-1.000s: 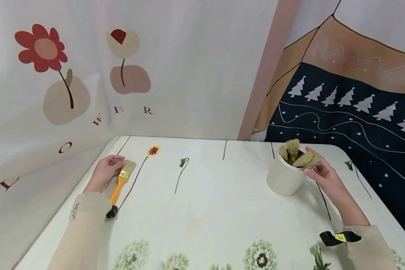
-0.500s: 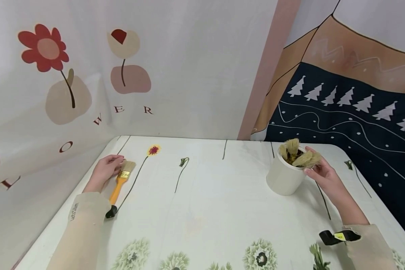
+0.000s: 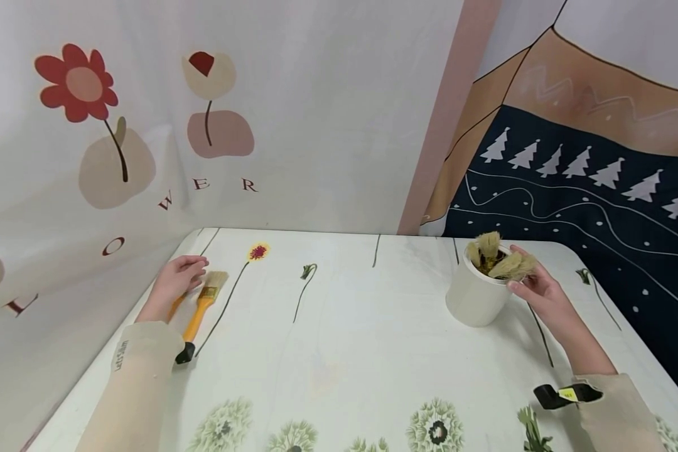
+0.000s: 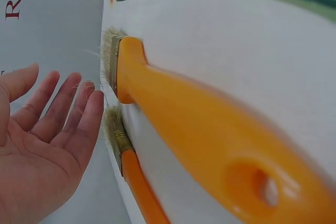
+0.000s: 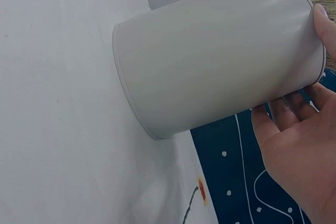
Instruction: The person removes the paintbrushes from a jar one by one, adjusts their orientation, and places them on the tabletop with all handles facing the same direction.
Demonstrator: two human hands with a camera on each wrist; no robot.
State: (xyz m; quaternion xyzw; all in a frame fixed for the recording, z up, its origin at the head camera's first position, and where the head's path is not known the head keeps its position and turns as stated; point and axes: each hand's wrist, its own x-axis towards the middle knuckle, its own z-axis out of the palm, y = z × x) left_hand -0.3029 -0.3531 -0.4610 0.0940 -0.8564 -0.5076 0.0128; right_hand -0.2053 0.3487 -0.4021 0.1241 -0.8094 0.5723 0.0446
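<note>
My left hand (image 3: 177, 279) hovers beside two paintbrushes at the table's left side, with its palm and loosely extended fingers showing in the left wrist view. A few fine bristles appear by a fingertip. The wider paintbrush (image 4: 189, 124) has an orange handle and pale bristles. The smaller paintbrush (image 4: 137, 182) lies beside it, mostly hidden by the hand in the head view. On the right, my right hand (image 3: 542, 292) grips a white cylindrical pot (image 3: 474, 298) near its rim, thumb and fingers on opposite sides. Pale bristle heads (image 3: 491, 257) stick out of the pot.
A white tablecloth (image 3: 361, 339) printed with flowers and stems covers the table. Hanging cloths back it: a pale flower-printed one (image 3: 328, 113) and a dark tree-printed one (image 3: 587, 207). A black device (image 3: 565, 395) sits at the right cuff.
My left hand has lifted slightly up and left, away from the wider paintbrush, and the smaller one's handle now shows. The right hand and pot stay put.
</note>
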